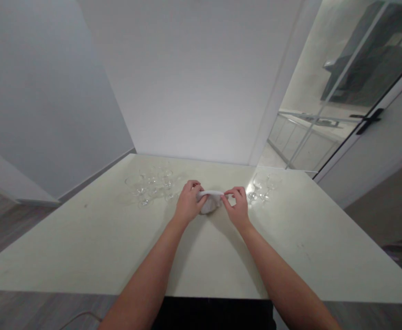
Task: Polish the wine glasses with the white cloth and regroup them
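Observation:
Both my hands meet over the far middle of a pale table point(84, 247). My left hand point(188, 201) and my right hand point(236, 205) each pinch one end of a white cloth point(210, 200), stretched between them just above the tabletop. The cloth's lower part bunches down and rests on the table. Several clear stemmed glasses point(151, 185) stand to the left of my left hand. Two more clear glasses point(265, 187) stand to the right of my right hand.
A white wall rises behind the table's far edge. To the right is a glass sliding door point(345, 105) with a black handle, with a kitchen counter behind it. Grey wood-look floor lies on both sides of the table.

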Action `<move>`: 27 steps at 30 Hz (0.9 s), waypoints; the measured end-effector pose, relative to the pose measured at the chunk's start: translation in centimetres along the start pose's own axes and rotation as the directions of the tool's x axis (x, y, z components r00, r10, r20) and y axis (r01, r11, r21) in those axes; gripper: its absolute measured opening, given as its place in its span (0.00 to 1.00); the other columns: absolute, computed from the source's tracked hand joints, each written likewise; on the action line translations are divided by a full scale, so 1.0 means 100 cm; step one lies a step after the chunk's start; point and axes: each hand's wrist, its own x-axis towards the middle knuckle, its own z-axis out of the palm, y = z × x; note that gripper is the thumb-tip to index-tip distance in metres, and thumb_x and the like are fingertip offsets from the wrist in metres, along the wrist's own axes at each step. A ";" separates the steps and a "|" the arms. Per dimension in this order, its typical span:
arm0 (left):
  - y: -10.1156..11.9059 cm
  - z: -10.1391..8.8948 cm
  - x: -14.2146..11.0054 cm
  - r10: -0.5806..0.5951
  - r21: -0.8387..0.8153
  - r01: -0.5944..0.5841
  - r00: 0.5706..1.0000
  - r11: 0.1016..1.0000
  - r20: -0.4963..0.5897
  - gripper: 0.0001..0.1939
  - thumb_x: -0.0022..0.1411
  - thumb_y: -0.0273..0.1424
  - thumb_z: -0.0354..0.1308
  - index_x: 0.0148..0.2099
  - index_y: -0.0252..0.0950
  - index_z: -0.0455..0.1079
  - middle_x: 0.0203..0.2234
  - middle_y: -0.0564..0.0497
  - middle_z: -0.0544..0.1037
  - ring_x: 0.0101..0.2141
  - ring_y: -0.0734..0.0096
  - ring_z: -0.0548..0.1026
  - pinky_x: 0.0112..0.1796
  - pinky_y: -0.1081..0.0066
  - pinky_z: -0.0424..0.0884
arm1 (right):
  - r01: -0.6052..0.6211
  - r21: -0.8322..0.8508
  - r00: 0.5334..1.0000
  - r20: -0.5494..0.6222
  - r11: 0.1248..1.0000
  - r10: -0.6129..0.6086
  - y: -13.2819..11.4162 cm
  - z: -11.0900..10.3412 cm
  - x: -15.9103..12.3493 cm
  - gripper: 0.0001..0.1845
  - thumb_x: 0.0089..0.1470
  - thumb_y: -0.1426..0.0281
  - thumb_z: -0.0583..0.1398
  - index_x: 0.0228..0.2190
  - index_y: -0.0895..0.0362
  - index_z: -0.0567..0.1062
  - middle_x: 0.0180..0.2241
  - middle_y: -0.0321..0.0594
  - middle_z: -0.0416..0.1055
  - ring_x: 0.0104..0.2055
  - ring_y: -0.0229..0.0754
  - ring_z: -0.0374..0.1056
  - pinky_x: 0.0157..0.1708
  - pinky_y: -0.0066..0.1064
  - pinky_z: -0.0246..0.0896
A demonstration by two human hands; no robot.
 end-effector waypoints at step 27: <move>-0.056 0.001 0.008 -0.399 -0.229 0.336 0.632 0.914 -0.665 0.39 0.54 0.35 0.65 0.63 0.36 0.50 0.57 0.38 0.61 0.56 0.57 0.63 0.52 0.60 0.64 | -0.649 0.755 0.523 0.355 0.093 0.775 0.003 0.018 0.000 0.12 0.61 0.66 0.54 0.39 0.57 0.75 0.35 0.40 0.79 0.40 0.45 0.76 0.46 0.39 0.70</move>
